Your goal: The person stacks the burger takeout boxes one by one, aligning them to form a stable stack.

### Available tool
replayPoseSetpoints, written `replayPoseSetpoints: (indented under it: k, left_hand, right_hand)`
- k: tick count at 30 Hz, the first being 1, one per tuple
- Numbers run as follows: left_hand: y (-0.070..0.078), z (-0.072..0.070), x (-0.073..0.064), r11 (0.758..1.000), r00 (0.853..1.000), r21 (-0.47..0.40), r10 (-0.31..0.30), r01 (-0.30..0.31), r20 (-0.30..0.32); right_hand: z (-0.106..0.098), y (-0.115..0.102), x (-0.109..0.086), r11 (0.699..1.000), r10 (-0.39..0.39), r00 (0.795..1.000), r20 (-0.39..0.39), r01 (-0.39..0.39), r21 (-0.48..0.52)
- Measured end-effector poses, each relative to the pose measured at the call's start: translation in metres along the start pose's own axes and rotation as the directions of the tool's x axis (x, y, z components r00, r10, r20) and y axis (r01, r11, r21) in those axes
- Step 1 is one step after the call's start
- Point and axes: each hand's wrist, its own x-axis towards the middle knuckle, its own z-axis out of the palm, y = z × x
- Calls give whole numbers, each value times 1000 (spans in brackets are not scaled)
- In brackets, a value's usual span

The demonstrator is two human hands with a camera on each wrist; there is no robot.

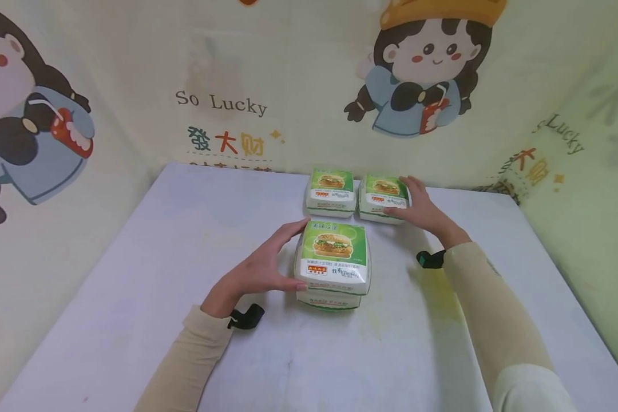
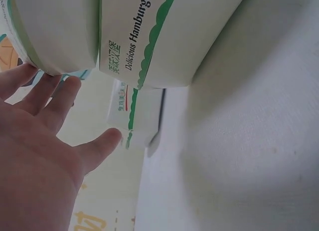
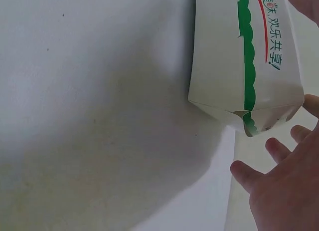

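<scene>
Two white-and-green hamburger boxes form a stack mid-table. On its left side, my left hand (image 1: 260,269) grips the upper hamburger box (image 1: 332,257), thumb at the front corner and fingers at the back. The lower hamburger box (image 1: 329,301) is mostly covered in the head view; its side shows in the left wrist view. At the back, my right hand (image 1: 426,209) holds the right-hand hamburger box (image 1: 383,199) by its right side, thumb in front and index finger behind; its other fingers (image 3: 247,175) spread apart. That box rests on the table.
Another hamburger box (image 1: 331,193) stands just left of the one at my right hand, close to the back edge. All sit on a white table (image 1: 185,240). A patterned cloth (image 1: 309,86) with cartoon figures and lettering hangs behind and at the sides.
</scene>
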Motion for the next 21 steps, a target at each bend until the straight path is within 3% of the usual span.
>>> replayPoseSetpoints:
  k: [14,21]
  left_hand:
    - [0,-2,-2,999,1000,40,4,-3,-18]
    - [1,-2,-4,1000,1000,26,-1,1,-19]
  right_hand:
    - [-3,3,2,997,-39,999,33,41,-58]
    - [1,4,-1,999,-38,999,34,37,22]
